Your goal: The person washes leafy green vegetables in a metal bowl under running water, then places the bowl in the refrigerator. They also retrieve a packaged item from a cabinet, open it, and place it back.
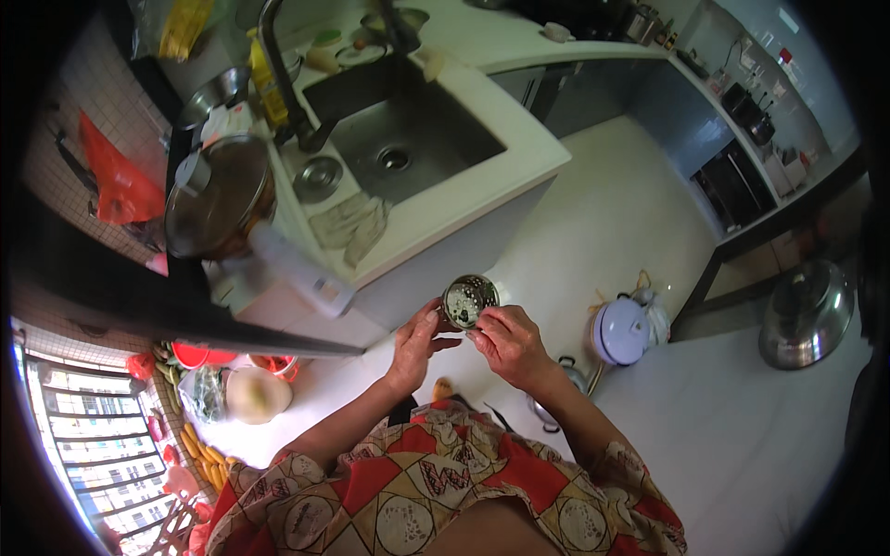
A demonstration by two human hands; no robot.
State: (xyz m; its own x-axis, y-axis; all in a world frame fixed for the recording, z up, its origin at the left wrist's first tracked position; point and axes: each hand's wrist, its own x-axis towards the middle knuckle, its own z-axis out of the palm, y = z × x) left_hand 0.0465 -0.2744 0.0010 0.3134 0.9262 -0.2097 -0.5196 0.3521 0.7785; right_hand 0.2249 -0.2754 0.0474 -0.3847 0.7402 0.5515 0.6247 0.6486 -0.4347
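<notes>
I hold a small perforated steel cup (469,295) between my hands in front of my body, with some dark bits visible inside it. My left hand (415,345) grips its left side, fingers curled around the edge. My right hand (510,345) has its fingers closed on the lower right of the rim. Beyond the cup, the sink counter (525,164) carries a crumpled pale cloth (352,227) and a round steel dish (317,178) beside the dark basin (389,125).
A lidded pan (218,199) sits left of the sink. Lavender pot (619,329) and other cookware stand low at right. A steel dome (807,315) is at far right. Buckets, bags and bananas (204,454) line the lower left, by a barred window (88,445).
</notes>
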